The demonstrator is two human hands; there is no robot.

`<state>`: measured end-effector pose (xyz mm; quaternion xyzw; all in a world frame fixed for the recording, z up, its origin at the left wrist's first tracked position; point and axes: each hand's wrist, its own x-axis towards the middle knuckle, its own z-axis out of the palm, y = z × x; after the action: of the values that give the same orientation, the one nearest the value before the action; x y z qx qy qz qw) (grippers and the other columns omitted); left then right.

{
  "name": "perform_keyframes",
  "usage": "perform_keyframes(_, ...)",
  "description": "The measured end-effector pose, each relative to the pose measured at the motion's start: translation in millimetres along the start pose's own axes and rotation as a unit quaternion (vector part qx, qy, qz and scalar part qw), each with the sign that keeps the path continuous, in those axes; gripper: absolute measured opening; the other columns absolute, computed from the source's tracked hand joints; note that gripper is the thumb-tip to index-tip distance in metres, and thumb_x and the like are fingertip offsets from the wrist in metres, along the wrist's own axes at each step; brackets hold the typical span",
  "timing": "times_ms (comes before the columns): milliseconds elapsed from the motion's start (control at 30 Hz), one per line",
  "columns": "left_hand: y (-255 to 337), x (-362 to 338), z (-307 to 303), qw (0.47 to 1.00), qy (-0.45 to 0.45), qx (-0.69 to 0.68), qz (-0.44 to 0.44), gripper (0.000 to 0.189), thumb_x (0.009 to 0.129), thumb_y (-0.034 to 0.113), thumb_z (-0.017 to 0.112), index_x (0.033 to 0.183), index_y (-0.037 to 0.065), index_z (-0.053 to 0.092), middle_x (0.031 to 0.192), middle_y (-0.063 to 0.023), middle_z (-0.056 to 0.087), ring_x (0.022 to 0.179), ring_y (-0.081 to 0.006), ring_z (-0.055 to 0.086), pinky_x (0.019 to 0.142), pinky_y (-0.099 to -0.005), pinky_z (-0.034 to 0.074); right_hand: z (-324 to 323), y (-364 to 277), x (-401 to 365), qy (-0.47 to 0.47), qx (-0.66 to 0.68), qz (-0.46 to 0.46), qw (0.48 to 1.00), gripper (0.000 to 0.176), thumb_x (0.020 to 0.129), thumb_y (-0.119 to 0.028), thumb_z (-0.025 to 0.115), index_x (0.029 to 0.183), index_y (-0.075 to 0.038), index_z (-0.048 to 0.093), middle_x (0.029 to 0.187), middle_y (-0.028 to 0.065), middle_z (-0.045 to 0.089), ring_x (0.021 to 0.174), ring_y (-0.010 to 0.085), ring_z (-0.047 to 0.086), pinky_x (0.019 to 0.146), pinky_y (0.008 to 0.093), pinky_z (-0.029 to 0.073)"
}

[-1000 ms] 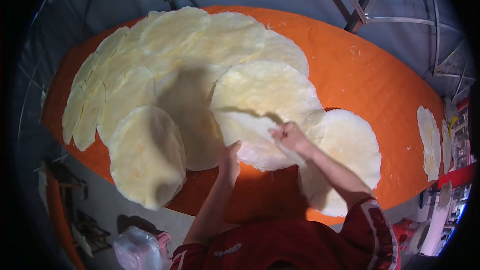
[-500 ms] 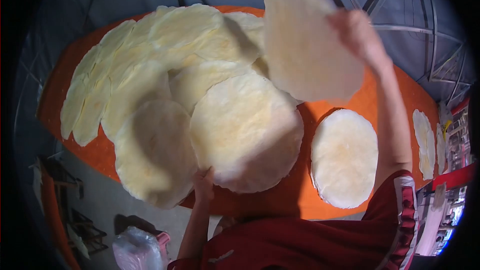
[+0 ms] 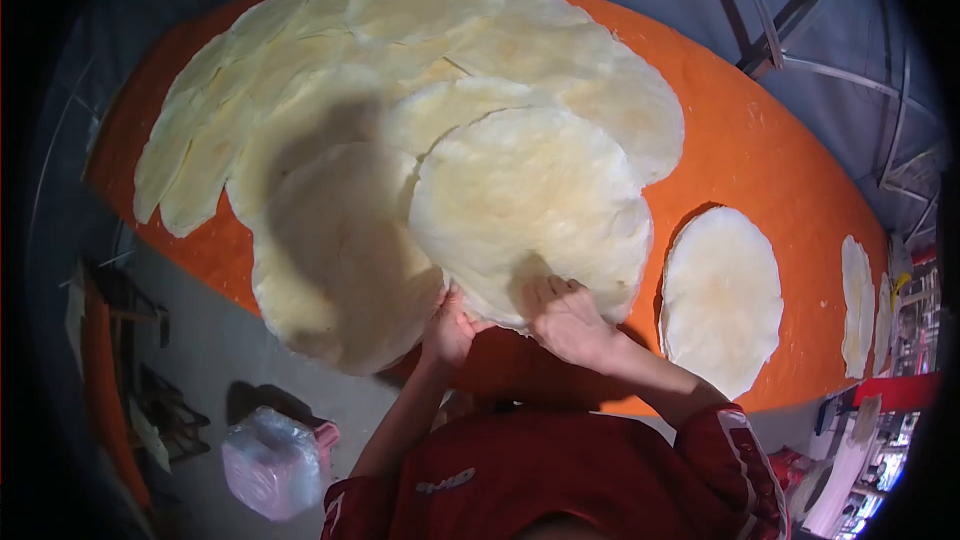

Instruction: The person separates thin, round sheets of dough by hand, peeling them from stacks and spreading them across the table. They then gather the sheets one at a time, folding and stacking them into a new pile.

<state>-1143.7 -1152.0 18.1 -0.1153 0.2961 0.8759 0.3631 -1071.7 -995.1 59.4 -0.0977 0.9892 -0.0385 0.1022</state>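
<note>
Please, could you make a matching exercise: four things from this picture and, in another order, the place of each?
Things
1. left hand
2. right hand
3. large oval sheet
4. plastic-covered object

Places
a. lower left, off the orange surface
b. on the orange surface, right of both hands
c. by the lower right edge of the shadowed sheet
d. at the lower part of the middle round sheet

Pairs: 1-c, 2-d, 3-b, 4-a

Matt, slightly rough dough-like rounds (image 3: 530, 200), matt table cover (image 3: 735, 145), glossy plastic bag (image 3: 270, 462), metal bars (image 3: 840, 73)
</note>
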Motion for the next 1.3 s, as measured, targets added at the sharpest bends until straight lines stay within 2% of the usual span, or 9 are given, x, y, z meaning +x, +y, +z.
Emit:
perform_keyframes(367,14.7,11.4,-11.6,0.981,-0.023,0.188,0.043,0.019,0.086,0.020,0.038,0.099,0.007,0.042,0.094,-0.0095,0.051,0.085,-0.0257,0.053,0.071,-0.0423,0.048,13.9,-18.8,-39.2,0.113,0.143,0.074,0.981,0.075,0.073,-0.048,0.051,0.123,0.003,0.026,0.123,0.0218,0.033,0.116,0.0353,0.030,0.094,0.0426,0.024)
perform_keyframes(467,12.2,17.6,-0.4,0.967,0.004,0.246,0.060,0.043,0.087,0.031,0.036,0.116,0.000,0.030,0.109,-0.0196,0.042,0.101,-0.0344,0.044,0.083,-0.0433,0.041,27.3,-4.8,-20.4,0.111,0.231,0.111,0.960,0.025,0.069,-0.003,0.049,0.094,0.003,0.049,0.082,0.0184,0.055,0.073,0.0335,0.055,0.075,0.0411,0.040)
perform_keyframes(567,13.6,20.4,4.3,0.974,-0.012,0.215,0.069,0.051,0.086,0.036,0.034,0.122,0.000,0.024,0.118,-0.0214,0.035,0.107,-0.0343,0.040,0.089,-0.0421,0.036,-50.6,3.8,-25.7,0.217,0.259,0.089,0.937,0.012,0.071,-0.002,0.049,0.082,0.001,0.051,0.064,0.0154,0.052,0.057,0.0329,0.052,0.060,0.0387,0.043)
perform_keyframes(767,-9.8,45.5,-17.2,0.976,-0.093,0.194,-0.001,0.048,0.086,0.033,0.035,0.121,0.001,0.028,0.119,-0.0192,0.037,0.107,-0.0289,0.040,0.090,-0.0414,0.034,-129.8,68.5,-108.1,0.383,0.646,0.182,0.635,0.018,0.079,-0.011,0.049,0.088,0.003,0.057,0.075,0.0057,0.059,0.067,0.0112,0.055,0.057,0.0247,0.045)
perform_keyframes(833,-7.8,22.3,17.1,0.989,-0.073,0.124,-0.045,0.046,0.084,0.027,0.042,0.120,0.000,0.030,0.117,-0.0154,0.039,0.106,-0.0264,0.040,0.089,-0.0385,0.035,-100.0,90.8,-126.4,0.362,0.699,0.234,0.571,0.023,0.079,-0.013,0.049,0.092,0.005,0.056,0.082,0.0063,0.060,0.073,0.0122,0.056,0.061,0.0248,0.045)
perform_keyframes(900,-6.0,22.6,4.3,0.936,0.021,0.352,0.006,0.046,0.079,0.021,0.049,0.117,0.000,0.034,0.114,-0.0155,0.042,0.099,-0.0251,0.045,0.084,-0.0376,0.039,5.6,121.0,-124.7,0.358,0.680,0.362,0.527,0.023,0.075,-0.012,0.052,0.087,0.007,0.056,0.080,0.0090,0.060,0.071,0.0160,0.057,0.062,0.0288,0.046)
perform_keyframes(1033,-13.2,25.3,-12.4,0.802,0.093,0.581,0.104,0.043,0.072,0.004,0.058,0.110,-0.002,0.040,0.099,-0.0117,0.050,0.081,-0.0216,0.052,0.069,-0.0334,0.046,54.5,101.3,-113.9,0.301,0.433,0.410,0.744,0.017,0.067,-0.005,0.052,0.081,0.005,0.055,0.064,0.0190,0.054,0.060,0.0240,0.055,0.060,0.0327,0.044)
perform_keyframes(1133,-25.9,26.7,2.5,0.853,0.101,0.471,0.198,0.035,0.072,0.011,0.055,0.103,-0.003,0.047,0.095,-0.0141,0.053,0.086,-0.0220,0.051,0.075,-0.0317,0.042,31.0,117.5,-128.5,0.372,0.491,0.265,0.742,0.016,0.067,-0.004,0.052,0.081,0.003,0.054,0.060,0.0201,0.051,0.058,0.0227,0.053,0.059,0.0319,0.043)
perform_keyframes(1300,-87.3,17.0,117.9,0.875,0.015,0.452,0.174,0.023,0.072,0.002,0.056,0.095,-0.001,0.050,0.083,-0.0062,0.054,0.070,-0.0149,0.051,0.060,-0.0264,0.043,-48.5,165.7,-271.0,0.398,0.462,0.409,0.679,0.017,0.073,-0.010,0.059,0.087,0.000,0.056,0.062,-0.0008,0.054,0.057,0.0044,0.049,0.051,0.0203,0.042)
